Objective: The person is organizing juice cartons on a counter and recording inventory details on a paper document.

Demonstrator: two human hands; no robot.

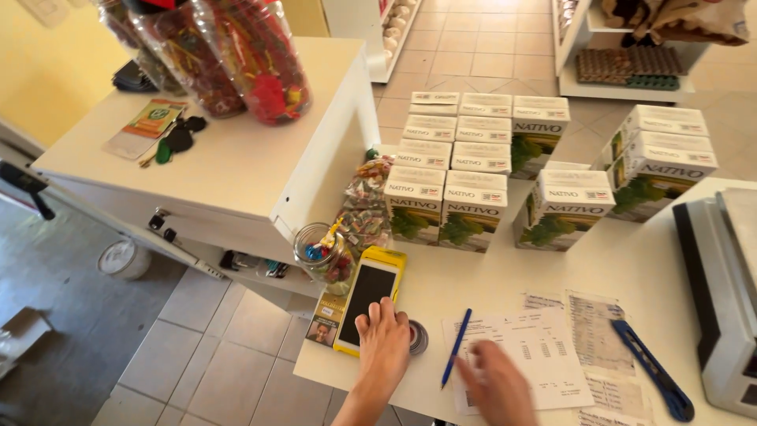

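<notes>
Hands are working at a white counter (631, 260): the left hand (384, 339) is lying flat, fingers spread, gripping nothing, on the yellow card terminal's (369, 296) lower edge; the right hand (498, 385), blurred, seemingly empty, is hovering over printed paper sheets (536, 351) beside a blue pen (456, 347).

Boxes, a dark screen and papers on the white tabletop (631, 260)

White cartons (461, 170) with green leaf pictures stand in rows at the back, with more cartons (658, 162) to the right. A yellow card reader (369, 296) with a black screen lies by the left hand (384, 343). White printed papers (536, 355) lie near the front.
</notes>
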